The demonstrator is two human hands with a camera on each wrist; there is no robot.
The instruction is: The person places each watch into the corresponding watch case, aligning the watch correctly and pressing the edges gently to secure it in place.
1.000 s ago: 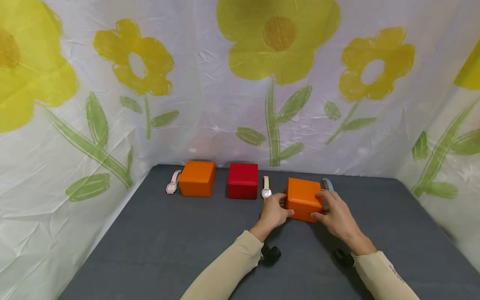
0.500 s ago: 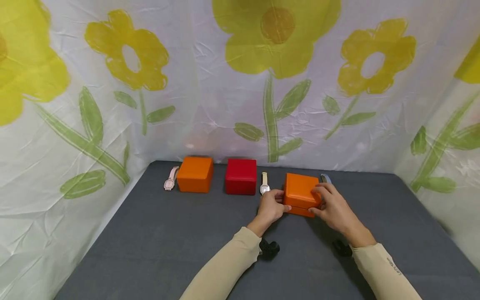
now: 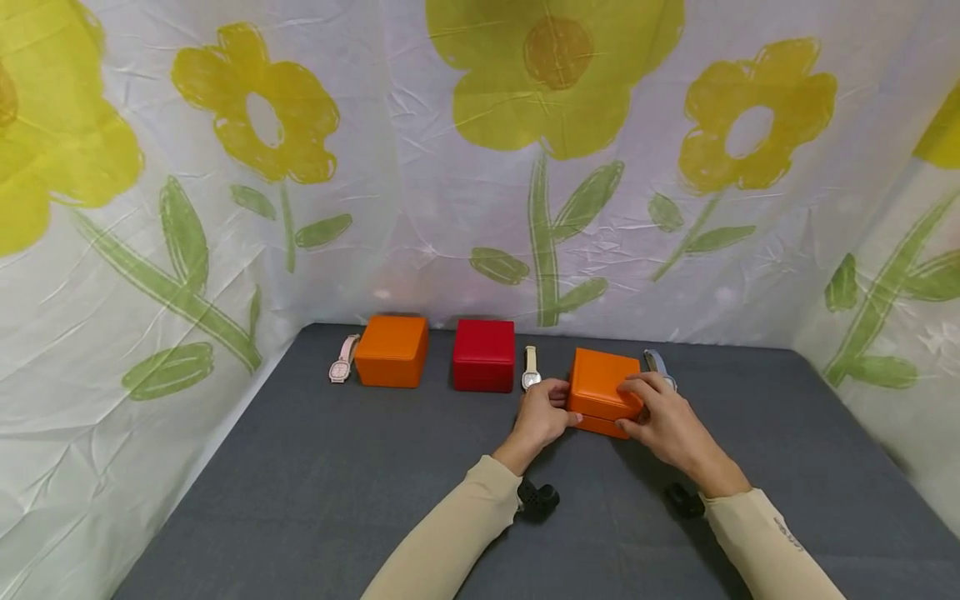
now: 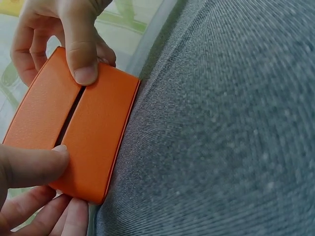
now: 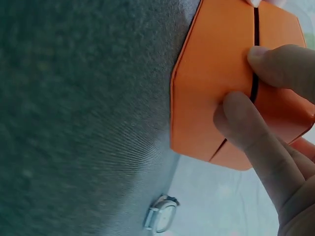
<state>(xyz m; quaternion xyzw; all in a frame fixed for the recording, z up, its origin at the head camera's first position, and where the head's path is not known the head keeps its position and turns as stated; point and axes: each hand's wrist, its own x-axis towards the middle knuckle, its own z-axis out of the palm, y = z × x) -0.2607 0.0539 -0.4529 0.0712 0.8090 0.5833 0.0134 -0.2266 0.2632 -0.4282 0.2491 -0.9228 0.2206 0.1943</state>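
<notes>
An orange watch box (image 3: 604, 385) stands on the dark table between both hands, turned slightly. A narrow dark gap runs between its lid and base, clearest in the left wrist view. My left hand (image 3: 542, 414) holds the left side, thumb on the front at the gap. With my right hand (image 3: 670, 425) I grip the right side. The right thumb (image 5: 268, 61) presses at the gap, and a finger (image 5: 241, 115) lies on the side face. Just behind the right hand lies a blue-strapped watch (image 3: 660, 367), partly hidden. A cream-strapped watch (image 3: 531, 371) lies left of the box.
Further left on the dark table (image 3: 315, 483) stand a red box (image 3: 483, 356) and another orange box (image 3: 392, 351). A pink watch (image 3: 343, 359) lies at the far left. Behind the table hangs a white cloth (image 3: 420, 208) printed with yellow flowers.
My right fingers have shifted slightly left along the orange watch box. More of the blue-strapped watch shows now. The head view has tilted a little, and my left hand keeps its hold.
</notes>
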